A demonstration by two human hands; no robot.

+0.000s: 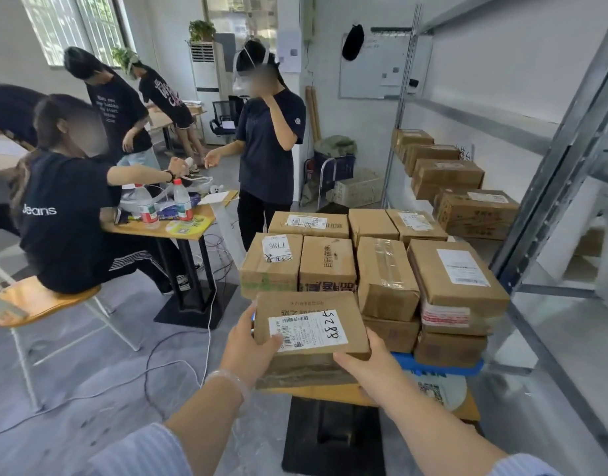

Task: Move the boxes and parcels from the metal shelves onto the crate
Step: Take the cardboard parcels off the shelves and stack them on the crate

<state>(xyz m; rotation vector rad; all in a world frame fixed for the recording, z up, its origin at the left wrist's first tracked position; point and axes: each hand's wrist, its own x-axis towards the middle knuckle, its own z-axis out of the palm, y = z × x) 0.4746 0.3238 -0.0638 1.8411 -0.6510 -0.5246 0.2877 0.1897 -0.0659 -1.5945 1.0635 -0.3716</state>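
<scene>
I hold a brown cardboard box with a white label marked 5288, low in the middle of the view. My left hand grips its left side, thumb on top. My right hand grips its near right corner. The box is at the near edge of a stack of several cardboard boxes piled on a blue crate. More boxes sit on the metal shelves at the right.
The crate rests on a small wooden table with a black base. Several people stand or sit around another table with bottles at the left. A chair and cables on the floor lie to the left.
</scene>
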